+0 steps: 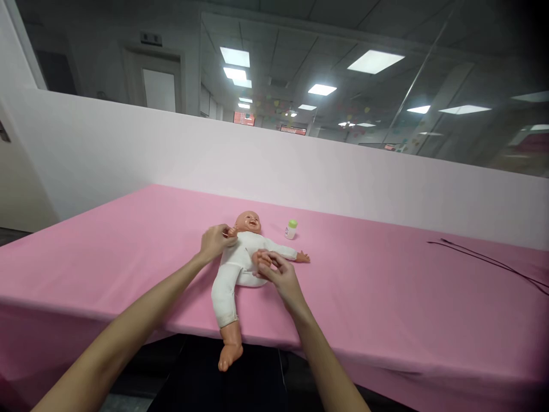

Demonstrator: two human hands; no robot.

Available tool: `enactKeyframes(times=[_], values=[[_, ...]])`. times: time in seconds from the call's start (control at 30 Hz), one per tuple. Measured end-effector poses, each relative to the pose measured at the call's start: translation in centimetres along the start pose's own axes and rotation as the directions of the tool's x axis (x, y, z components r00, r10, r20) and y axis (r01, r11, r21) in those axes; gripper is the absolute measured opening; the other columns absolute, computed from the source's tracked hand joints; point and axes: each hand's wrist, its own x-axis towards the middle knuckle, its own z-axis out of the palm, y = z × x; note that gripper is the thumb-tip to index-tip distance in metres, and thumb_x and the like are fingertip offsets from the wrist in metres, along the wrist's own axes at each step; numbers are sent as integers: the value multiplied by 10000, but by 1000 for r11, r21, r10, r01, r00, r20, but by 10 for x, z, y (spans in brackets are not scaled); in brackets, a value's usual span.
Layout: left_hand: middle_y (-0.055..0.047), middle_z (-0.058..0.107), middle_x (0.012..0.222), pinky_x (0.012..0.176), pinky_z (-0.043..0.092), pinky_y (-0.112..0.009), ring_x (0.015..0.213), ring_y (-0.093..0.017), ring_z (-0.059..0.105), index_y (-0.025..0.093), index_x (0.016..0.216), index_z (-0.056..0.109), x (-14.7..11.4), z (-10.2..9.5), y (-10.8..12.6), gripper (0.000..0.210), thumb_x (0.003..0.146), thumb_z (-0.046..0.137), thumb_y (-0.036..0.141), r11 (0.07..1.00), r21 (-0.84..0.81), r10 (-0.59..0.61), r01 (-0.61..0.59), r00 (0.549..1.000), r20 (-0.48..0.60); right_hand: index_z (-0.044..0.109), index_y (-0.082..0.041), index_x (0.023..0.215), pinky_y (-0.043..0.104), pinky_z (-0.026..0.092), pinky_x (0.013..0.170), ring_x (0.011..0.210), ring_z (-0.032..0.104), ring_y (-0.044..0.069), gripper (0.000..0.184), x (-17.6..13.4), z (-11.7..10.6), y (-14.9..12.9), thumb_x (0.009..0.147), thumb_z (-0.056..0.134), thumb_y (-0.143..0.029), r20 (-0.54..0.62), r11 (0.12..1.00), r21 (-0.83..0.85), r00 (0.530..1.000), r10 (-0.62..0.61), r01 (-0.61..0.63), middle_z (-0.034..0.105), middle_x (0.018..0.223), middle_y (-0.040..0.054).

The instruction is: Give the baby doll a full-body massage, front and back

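A baby doll [227, 283] with a white cloth body lies on its back on the pink-covered table, head toward the far wall. One of its legs hangs over the near edge; the other is bent up. My left hand [215, 243] is closed around the doll's small hand beside its chin, and a thin pale bit shows near my fingertips, too small to name. With thumb and fingers, my right hand [281, 274] grips the doll's raised foot [261, 257] over its belly. The doll's other arm stretches out to the right.
A small bottle with a green cap [291, 229] stands right of the doll's head. Thin black cables [493, 262] lie at the right on the pink tablecloth [377, 297]. Behind the table runs a white wall [300, 171] with a window above it.
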Motion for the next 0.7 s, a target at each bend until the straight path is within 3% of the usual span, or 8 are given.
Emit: enactKeyframes(times=[0.07, 0.13, 0.23, 0.33, 0.43, 0.53, 0.63, 0.7], values=[[-26, 745, 785, 659, 406, -282, 788, -223, 676, 202, 723, 719, 12, -16, -16, 266, 646, 844, 423, 955, -256, -162, 147, 986, -38, 771, -243, 1040, 389, 656, 856, 1099, 721, 291, 368, -37, -8, -5, 742, 898, -418, -3, 999, -37, 1000, 8, -8, 674, 1360, 102], [-37, 728, 775, 669, 456, -286, 798, -230, 686, 182, 714, 699, 21, -31, -34, 331, 592, 871, 438, 849, -452, -329, 273, 943, -48, 769, -244, 1036, 381, 655, 845, 1098, 724, 295, 355, -78, -15, 4, 744, 904, -395, 19, 998, -52, 999, 48, -47, 681, 1345, 114], [-81, 711, 760, 661, 507, -323, 762, -240, 693, 170, 707, 664, 23, -43, -57, 368, 606, 842, 476, 770, -532, -446, 353, 894, -53, 771, -249, 1056, 391, 650, 861, 1067, 744, 298, 412, -128, -20, 35, 700, 940, -369, 19, 993, 6, 992, 121, -121, 656, 1397, 126], [-93, 692, 717, 638, 510, -342, 717, -242, 680, 177, 669, 635, 19, -45, -66, 369, 614, 826, 488, 756, -545, -473, 363, 878, -72, 781, -242, 1035, 421, 630, 933, 1050, 757, 302, 398, -147, -13, 52, 697, 941, -379, -3, 990, -11, 990, 139, -139, 671, 1380, 127], [-79, 707, 745, 662, 504, -334, 754, -241, 679, 177, 693, 665, 16, -39, -54, 358, 640, 813, 500, 797, -519, -418, 308, 902, -107, 776, -244, 1075, 407, 633, 932, 1083, 743, 299, 372, -127, -3, 33, 756, 897, -392, -11, 996, -64, 998, 62, -62, 683, 1358, 119], [-52, 743, 809, 699, 477, -311, 820, -241, 683, 193, 751, 714, 12, -23, -29, 300, 637, 841, 440, 872, -439, -293, 217, 949, -113, 758, -230, 1131, 404, 654, 874, 989, 751, 267, 388, -78, 5, 4, 796, 859, -399, 21, 995, -96, 1000, 0, 2, 677, 1353, 118], [-64, 773, 893, 715, 429, -309, 847, -242, 688, 222, 849, 758, -1, 1, -3, 210, 768, 772, 415, 996, -92, -18, 13, 999, -49, 752, -214, 1086, 389, 651, 840, 945, 743, 241, 395, -23, 12, 3, 761, 872, -404, 37, 996, -61, 997, -67, 69, 673, 1341, 111], [-96, 774, 949, 704, 393, -317, 852, -244, 688, 223, 911, 764, -12, 16, 9, 200, 875, 668, 394, 972, 192, 136, -139, 990, 30, 748, -199, 1035, 373, 639, 861, 999, 731, 245, 407, 5, 17, 16, 715, 896, -404, 27, 998, -20, 998, -61, 62, 682, 1315, 106]])
